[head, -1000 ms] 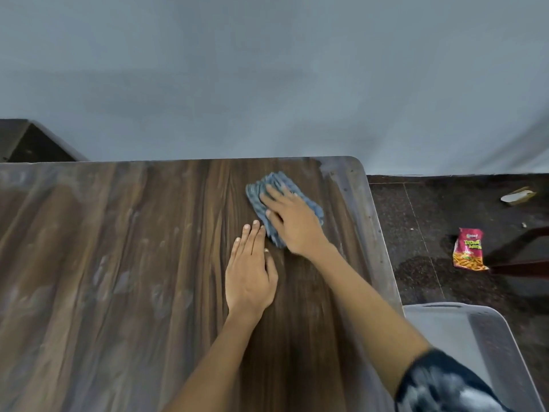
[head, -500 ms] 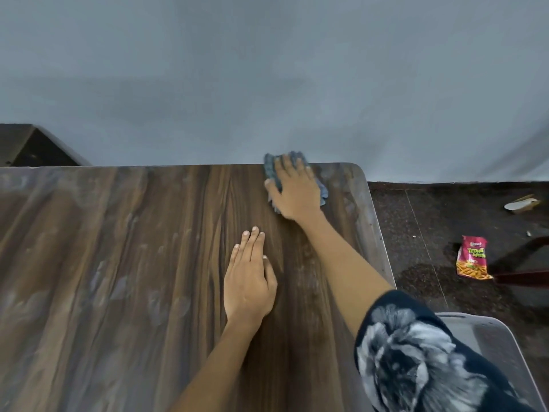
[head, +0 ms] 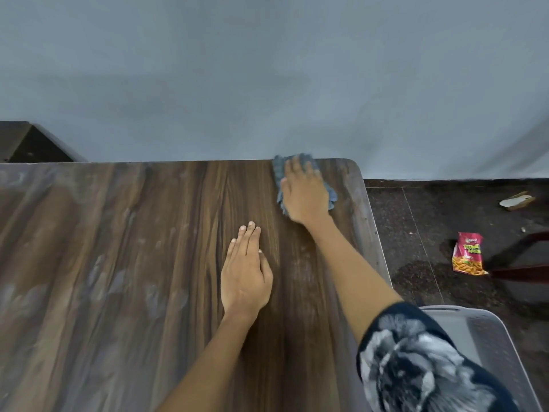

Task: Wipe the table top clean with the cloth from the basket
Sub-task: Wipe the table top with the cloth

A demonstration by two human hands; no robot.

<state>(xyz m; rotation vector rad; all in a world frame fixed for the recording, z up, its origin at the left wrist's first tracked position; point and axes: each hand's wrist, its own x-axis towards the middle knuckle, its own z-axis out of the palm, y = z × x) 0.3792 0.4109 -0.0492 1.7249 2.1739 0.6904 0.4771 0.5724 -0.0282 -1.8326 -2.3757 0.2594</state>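
The wooden table top point(head: 133, 263) shows dusty grey smears on its left part and along its right edge. A blue-grey cloth point(head: 279, 169) lies at the far right corner, pressed flat under my right hand point(head: 304, 194), which covers most of it. My left hand point(head: 245, 275) rests flat on the table, palm down and fingers together, nearer to me than the cloth and holding nothing. The grey plastic basket point(head: 487, 340) stands on the floor at the lower right, partly hidden by my patterned sleeve.
A grey wall runs right behind the table's far edge. On the dark floor to the right lie a red snack packet point(head: 468, 254) and a pale scrap point(head: 517, 200). A dark red chair leg point(head: 523, 266) and a dark cabinet point(head: 26, 144) at far left are in view.
My right hand has pushed the cloth away from me, from the table's middle right to its far right corner. My left hand has stayed in place.
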